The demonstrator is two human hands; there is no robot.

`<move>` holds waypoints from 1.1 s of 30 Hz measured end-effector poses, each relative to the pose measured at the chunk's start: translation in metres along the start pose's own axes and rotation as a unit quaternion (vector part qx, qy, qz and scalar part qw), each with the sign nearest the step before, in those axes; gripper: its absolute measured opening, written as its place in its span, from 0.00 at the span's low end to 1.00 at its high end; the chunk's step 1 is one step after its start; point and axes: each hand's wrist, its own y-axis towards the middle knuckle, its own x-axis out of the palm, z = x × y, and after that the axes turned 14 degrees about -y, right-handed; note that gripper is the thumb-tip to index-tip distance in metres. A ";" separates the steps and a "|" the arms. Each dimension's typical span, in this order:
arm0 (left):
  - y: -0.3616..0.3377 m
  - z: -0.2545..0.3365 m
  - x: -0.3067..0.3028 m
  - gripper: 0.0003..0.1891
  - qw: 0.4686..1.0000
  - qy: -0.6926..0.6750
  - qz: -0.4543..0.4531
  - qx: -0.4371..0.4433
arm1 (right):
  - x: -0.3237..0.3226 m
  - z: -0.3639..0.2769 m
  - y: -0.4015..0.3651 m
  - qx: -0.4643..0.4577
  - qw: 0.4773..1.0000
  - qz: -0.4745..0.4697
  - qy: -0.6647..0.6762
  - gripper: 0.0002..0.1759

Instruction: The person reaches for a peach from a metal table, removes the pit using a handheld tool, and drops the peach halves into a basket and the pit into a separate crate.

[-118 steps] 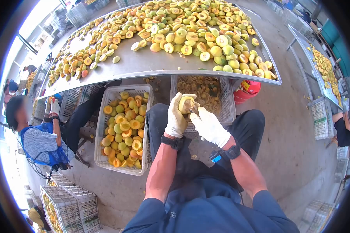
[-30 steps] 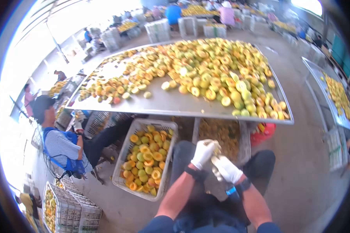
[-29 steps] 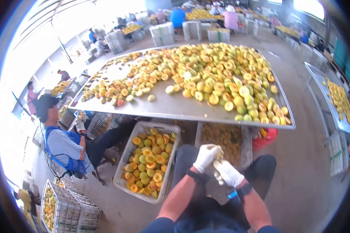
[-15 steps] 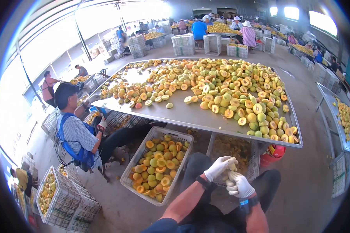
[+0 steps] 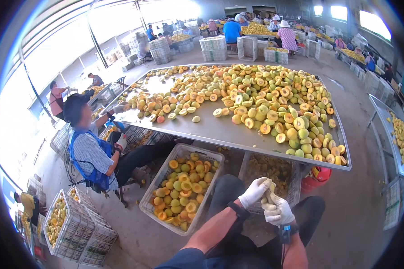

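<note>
Both my hands wear white gloves and meet above my lap, in front of the table's near edge. My left hand (image 5: pixel 256 192) is closed, its fingertips pinching a small yellowish piece of fruit (image 5: pixel 272 187) that is mostly hidden. Just below and to the right, my right hand (image 5: pixel 278 211) is closed with curled fingers against the left fingertips; what it holds is hidden. Beneath my hands a crate (image 5: pixel 296 181) contains brownish scraps. To the left, a white plastic crate (image 5: pixel 144 205) holds peach halves (image 5: pixel 184 186).
A metal table (image 5: pixel 202 125) bears a large heap of halved peaches (image 5: pixel 274 98). A co-worker (image 5: pixel 94 148) in a blue vest sits at its left end. Stacked crates (image 5: pixel 83 228) stand lower left. A red bucket (image 5: pixel 316 178) sits under the table's right side.
My hands stay together, with the fingers shifted slightly and the right hand turned a little upward. The co-worker at left has turned and now reaches an arm onto the table.
</note>
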 end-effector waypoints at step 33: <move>0.055 0.012 0.026 0.13 0.979 -0.108 0.054 -0.166 | -0.034 -0.018 0.013 -0.087 0.955 -0.187 0.212 0.29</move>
